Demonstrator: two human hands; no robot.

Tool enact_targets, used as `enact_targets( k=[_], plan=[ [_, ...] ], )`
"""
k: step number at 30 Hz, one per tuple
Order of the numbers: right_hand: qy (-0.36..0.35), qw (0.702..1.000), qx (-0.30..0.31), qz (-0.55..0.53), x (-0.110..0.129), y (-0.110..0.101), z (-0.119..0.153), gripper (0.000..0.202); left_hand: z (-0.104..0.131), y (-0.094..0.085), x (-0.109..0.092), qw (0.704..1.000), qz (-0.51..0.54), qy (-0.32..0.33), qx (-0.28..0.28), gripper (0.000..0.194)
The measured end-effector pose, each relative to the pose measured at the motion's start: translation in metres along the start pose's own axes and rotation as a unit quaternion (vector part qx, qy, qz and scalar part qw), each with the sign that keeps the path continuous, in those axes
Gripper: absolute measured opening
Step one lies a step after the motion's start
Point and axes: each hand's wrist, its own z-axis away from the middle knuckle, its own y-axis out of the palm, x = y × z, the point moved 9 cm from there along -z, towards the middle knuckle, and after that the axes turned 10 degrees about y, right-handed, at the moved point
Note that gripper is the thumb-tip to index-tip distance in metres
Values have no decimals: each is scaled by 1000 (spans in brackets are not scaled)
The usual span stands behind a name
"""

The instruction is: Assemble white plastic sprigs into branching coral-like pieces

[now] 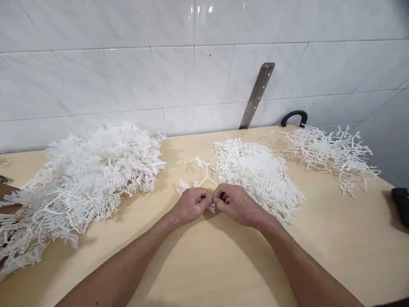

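Observation:
My left hand and my right hand meet at the middle of the table, fingertips nearly touching. Both are closed in a pinch on a small white branched plastic piece, mostly covered by the fingers. White bristly tips stick out behind my left hand. Just beyond the fingers lies a bare forked white plastic sprue. Close to my right hand is a heap of fine white plastic pieces. A larger heap of feathery white branched pieces spreads on the left.
Bare white sprues lie tangled at the back right, near a black curved handle. A metal bracket leans against the tiled wall. A black object sits at the right edge. Part of another person's arm shows at far left.

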Motion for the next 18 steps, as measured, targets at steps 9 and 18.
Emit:
enact_targets(
  k=[9,18],
  plan=[
    [51,973,-214,71,-21,-47,-5,7,1,-4,1,997,60,2,-58,28],
    [59,986,34,-150,-11,-11,-2,35,3,-9,0,994,73,5,-87,35]
  ],
)
